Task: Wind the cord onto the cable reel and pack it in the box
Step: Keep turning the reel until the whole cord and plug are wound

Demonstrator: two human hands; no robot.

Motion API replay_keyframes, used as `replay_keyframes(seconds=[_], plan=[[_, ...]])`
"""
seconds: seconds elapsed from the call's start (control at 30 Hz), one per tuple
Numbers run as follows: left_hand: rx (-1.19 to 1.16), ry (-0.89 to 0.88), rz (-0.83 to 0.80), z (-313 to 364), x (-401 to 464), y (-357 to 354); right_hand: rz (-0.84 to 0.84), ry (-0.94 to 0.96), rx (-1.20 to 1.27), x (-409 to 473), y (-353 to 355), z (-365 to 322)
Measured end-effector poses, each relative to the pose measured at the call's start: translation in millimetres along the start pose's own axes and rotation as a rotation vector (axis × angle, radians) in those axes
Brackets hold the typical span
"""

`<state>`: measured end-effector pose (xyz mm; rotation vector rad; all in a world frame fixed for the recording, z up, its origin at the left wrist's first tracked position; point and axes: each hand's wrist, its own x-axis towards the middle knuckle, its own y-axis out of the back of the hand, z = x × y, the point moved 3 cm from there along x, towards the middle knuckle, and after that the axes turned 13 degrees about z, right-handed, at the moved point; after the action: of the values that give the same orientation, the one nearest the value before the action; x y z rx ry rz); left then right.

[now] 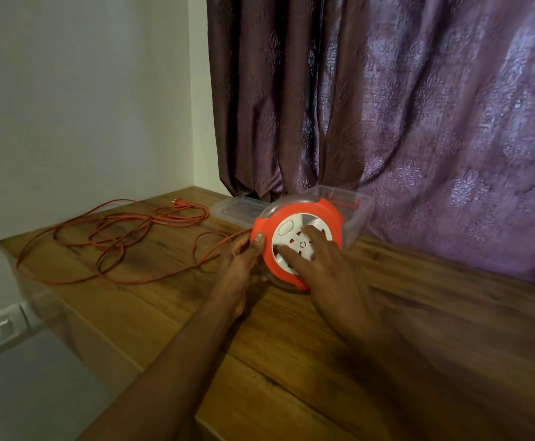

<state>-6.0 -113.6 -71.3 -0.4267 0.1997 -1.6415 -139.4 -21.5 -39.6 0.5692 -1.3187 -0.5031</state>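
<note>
Your one head camera looks forward and down, close over the brown wooden table (291, 345) by the purple patterned curtain (419, 106).

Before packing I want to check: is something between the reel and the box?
Nothing visible blocks it. The cable reel stands directly in front of the open clear box; the lid lies beside the box. Much cord remains loose on the table.

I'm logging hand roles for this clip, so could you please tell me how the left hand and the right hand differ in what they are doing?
The left hand grips the cable reel at its orange rim, thumb curled over the edge; the right hand lies with spread, straight fingers on the white face. The cord leaves the reel by the left hand, not the right. Both touch the reel.
</note>
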Motion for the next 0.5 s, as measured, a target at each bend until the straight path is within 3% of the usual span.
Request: replay_keyframes(seconds=[0.2, 0.5], plan=[[0.029, 0.004, -0.02, 1.3, -2.5, -1.9, -0.088, -0.046, -0.058, 1.0, -2.3, 1.3], [0.036, -0.018, -0.041, 2.9, -4.3, -2.2, 0.021, -0.171, 0.007, 0.1, 2.8, 8.6]])
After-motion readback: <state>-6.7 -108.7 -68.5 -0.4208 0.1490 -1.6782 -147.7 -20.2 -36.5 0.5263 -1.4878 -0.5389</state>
